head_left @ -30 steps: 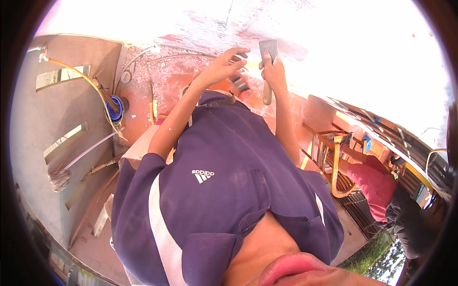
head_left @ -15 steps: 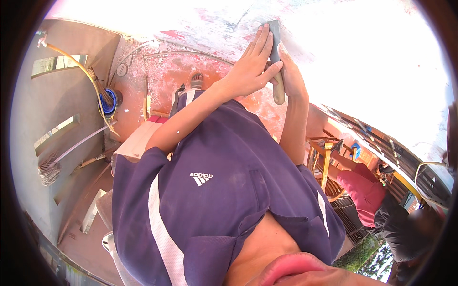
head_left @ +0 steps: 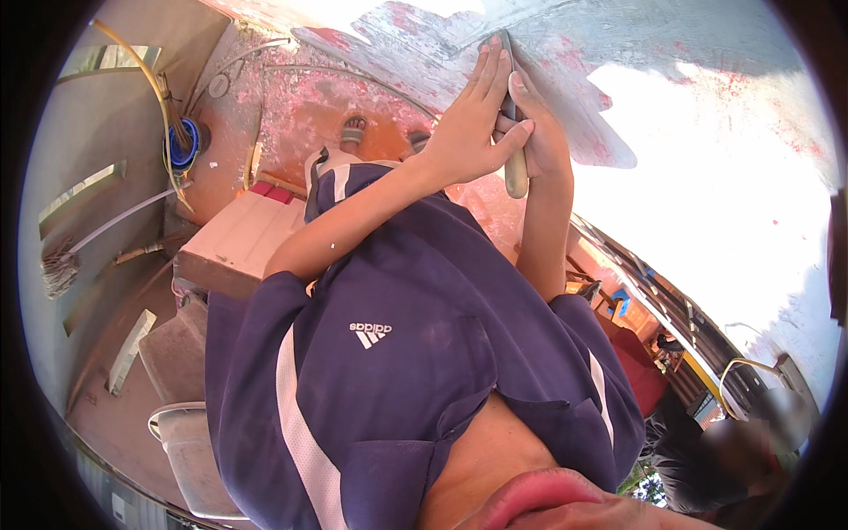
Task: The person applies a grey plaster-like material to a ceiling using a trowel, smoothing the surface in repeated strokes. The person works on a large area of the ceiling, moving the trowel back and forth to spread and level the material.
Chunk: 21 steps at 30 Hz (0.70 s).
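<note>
A scraper with a flat grey metal blade and a pale wooden handle lies against the patchy wall surface. My right hand is wrapped around the scraper where handle meets blade, its thumb along the blade. Across the other side, my left hand rests with its fingers stretched flat along the blade and its thumb over toward my right hand. Both hands partly hide the tool. Flaking white, grey-blue and reddish paint covers the wall around the blade's tip.
To the left, a blue bucket holds bundled sticks beside a slotted grey wall. A pale box and a grey plastic chair stand near my left side. Another person in a red garment is at the lower right.
My view has shifted, showing more of the box and chair. The blade has turned more edge-on, with both hands still at it. The other person is now more hidden behind my shoulder.
</note>
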Motion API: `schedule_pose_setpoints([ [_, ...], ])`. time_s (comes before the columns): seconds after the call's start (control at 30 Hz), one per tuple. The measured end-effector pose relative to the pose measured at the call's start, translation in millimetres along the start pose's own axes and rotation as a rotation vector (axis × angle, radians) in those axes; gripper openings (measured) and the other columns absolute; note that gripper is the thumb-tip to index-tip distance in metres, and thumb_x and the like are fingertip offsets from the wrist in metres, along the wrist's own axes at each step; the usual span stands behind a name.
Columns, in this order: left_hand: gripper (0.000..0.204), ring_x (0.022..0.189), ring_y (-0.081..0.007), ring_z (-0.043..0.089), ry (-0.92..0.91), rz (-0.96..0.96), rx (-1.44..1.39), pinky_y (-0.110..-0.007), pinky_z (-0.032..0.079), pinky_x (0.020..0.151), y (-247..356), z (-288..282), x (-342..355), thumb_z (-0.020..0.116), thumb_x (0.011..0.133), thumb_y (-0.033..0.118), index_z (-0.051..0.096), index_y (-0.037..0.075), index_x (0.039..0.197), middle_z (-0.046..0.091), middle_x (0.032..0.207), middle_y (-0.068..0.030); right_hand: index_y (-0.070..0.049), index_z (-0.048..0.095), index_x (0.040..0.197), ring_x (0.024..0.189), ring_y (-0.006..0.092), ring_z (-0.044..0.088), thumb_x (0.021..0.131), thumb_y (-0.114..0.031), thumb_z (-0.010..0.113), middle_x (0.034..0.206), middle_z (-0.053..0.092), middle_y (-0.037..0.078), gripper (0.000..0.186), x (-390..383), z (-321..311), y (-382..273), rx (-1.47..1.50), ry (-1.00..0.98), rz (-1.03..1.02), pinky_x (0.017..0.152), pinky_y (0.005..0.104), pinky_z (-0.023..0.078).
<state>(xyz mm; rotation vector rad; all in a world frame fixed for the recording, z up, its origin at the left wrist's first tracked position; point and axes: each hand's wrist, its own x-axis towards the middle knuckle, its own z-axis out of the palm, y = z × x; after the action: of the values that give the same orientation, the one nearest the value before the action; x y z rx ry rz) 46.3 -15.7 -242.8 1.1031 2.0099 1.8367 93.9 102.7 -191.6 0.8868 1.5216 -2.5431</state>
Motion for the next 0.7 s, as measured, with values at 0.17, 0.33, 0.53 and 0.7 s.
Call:
schedule_pose_setpoints([
  [0.17, 0.087, 0.153, -0.0433, 0.013, -0.082, 0.025, -0.038, -0.047, 0.024, 0.122, 4.8, 3.1, -1.6, 0.061, 0.096, 0.033, 0.013, 0.001, 0.16, 0.008, 0.166, -0.025, 0.003, 0.033, 0.153, 0.095, 0.0217, 0.062, 0.105, -0.035, 0.052, 0.136, 0.052, 0.017, 0.064, -9.5, -6.5, -4.6, -0.099, 0.098, 0.05, 0.083, 0.0317, 0.052],
  [0.33, 0.088, 0.153, -0.0421, 0.014, -0.045, -0.007, 0.013, -0.046, 0.029, 0.12, 6.8, 11.0, -2.3, 0.063, 0.094, 0.033, 0.015, -0.001, 0.159, 0.01, 0.167, -0.0239, 0.003, 0.035, 0.152, 0.081, 0.0171, 0.061, 0.105, -0.036, 0.051, 0.13, 0.056, 0.017, 0.063, -19.8, -16.8, -7.0, -0.092, -0.012, 0.008, 0.07, 0.0283, 0.051],
  [0.53, 0.086, 0.153, -0.0422, 0.014, -0.009, 0.0, 0.032, -0.045, 0.034, 0.117, 6.2, 7.8, 1.3, 0.061, 0.096, 0.034, 0.015, -0.003, 0.159, 0.009, 0.166, -0.0257, 0.003, 0.039, 0.15, 0.071, 0.0127, 0.057, 0.105, -0.038, 0.05, 0.123, 0.06, 0.015, 0.061, -7.9, -2.9, -7.5, -0.117, 0.051, -0.036, 0.058, 0.0253, 0.047],
  [0.7, 0.085, 0.153, -0.0424, 0.016, -0.048, -0.031, -0.005, -0.044, 0.04, 0.112, 6.7, 9.2, 0.7, 0.059, 0.096, 0.034, 0.016, -0.003, 0.158, 0.009, 0.166, -0.0266, 0.0, 0.042, 0.148, 0.081, 0.0143, 0.06, 0.105, -0.039, 0.049, 0.115, 0.062, 0.013, 0.059, -7.6, -3.2, -4.0, -0.146, 0.072, -0.009, 0.062, 0.0251, 0.049],
])
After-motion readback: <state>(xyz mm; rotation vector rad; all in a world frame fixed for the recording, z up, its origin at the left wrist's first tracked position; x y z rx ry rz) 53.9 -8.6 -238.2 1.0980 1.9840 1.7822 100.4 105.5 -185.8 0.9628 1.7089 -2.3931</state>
